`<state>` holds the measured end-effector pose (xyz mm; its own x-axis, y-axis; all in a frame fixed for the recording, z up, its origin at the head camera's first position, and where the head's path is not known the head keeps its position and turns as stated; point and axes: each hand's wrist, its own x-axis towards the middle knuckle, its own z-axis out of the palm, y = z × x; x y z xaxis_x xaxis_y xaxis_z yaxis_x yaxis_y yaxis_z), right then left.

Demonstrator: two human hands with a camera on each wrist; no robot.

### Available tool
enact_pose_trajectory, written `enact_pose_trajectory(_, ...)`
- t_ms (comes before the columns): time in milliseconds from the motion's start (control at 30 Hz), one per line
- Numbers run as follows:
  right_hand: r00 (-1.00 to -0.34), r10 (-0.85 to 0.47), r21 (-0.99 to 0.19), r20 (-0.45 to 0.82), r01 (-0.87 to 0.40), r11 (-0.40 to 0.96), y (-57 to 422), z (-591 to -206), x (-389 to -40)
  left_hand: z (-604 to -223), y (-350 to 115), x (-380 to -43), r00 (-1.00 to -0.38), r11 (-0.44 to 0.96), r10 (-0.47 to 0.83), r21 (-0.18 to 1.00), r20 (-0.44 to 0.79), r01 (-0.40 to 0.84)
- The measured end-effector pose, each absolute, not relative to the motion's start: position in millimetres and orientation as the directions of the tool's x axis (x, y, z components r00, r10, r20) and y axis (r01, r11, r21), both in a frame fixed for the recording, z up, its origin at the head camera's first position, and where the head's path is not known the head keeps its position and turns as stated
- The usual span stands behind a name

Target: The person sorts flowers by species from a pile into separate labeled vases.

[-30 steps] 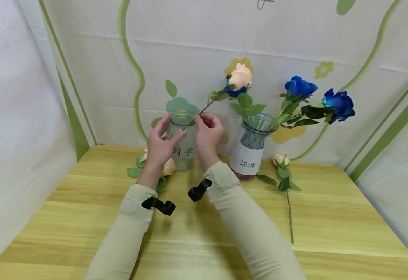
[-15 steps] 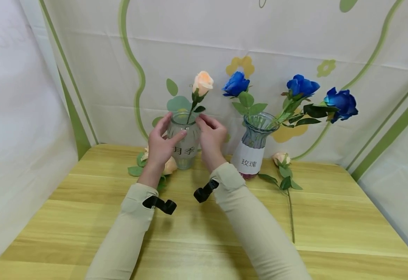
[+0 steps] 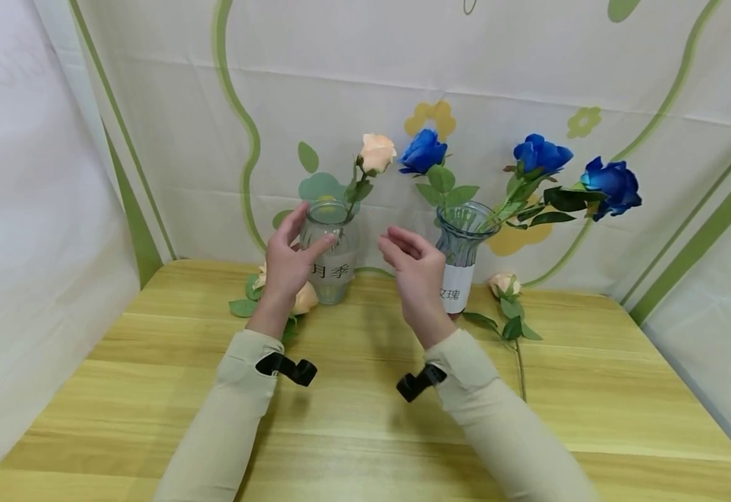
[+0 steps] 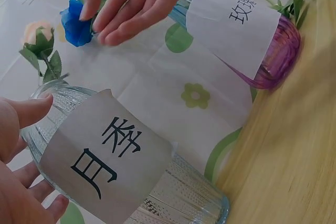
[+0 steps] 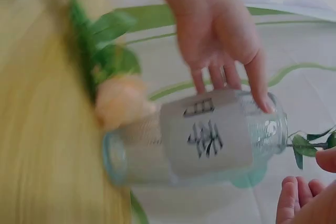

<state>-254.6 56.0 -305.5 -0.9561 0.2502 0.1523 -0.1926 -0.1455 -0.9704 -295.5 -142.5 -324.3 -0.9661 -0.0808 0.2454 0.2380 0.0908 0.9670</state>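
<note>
My left hand (image 3: 288, 268) holds the clear glass vase (image 3: 343, 242), thumb on the near side and fingers around the far side. A white label (image 5: 207, 137) with black characters is on this vase. One peach rose (image 3: 378, 153) stands in it, leaning right against the rim. To the right of the vase, my right hand (image 3: 417, 279) is in the air with loosely bent fingers and nothing in them. Behind that hand is a blue-and-purple glass vase (image 3: 459, 244), partly hidden, with several blue roses (image 3: 424, 151) in it.
Peach roses (image 3: 305, 298) lie on the wooden table (image 3: 340, 432) beside the left wrist. Another peach rose (image 3: 504, 284) lies at the right, its stem partly behind the right sleeve. A printed cloth backdrop (image 3: 352, 77) rises behind the vases.
My right hand has put the peach rose's stem into the clear vase, let go and drawn back to the right. The bloom has tipped right. My left hand has stayed on the vase.
</note>
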Motion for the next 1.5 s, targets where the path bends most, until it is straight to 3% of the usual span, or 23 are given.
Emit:
enact_pose_trajectory(200,-0.945,0.249,-0.974,0.214,-0.226,-0.021,81.6,-316.2,-228.4,-325.6,-143.5,-297.8,-0.966,0.107,-0.085,0.966,0.244,0.234)
enact_pose_trajectory(433,-0.953,0.263,-0.989,0.148,-0.146,0.028,119.2,-335.9,-204.0,-324.1,-142.1,-296.9,-0.968,0.116,-0.084,0.967,0.238,0.227)
enact_pose_trajectory(767,-0.952,0.297,-0.977,0.078,-0.014,0.211,182.1,-359.3,-167.2,-324.9,-138.4,-296.2,-0.968,0.079,-0.076,0.969,0.241,0.235)
enact_pose_trajectory(1233,-0.939,0.345,-0.875,0.015,0.154,0.458,261.0,-377.7,-147.7,-324.4,-141.3,-296.0,-0.965,0.094,-0.082,0.966,0.248,0.240)
enact_pose_trajectory(1500,-0.921,0.368,-0.832,-0.126,0.300,0.466,279.7,-384.8,-146.0,-324.3,-140.3,-295.3,-0.967,0.083,-0.075,0.968,0.245,0.239)
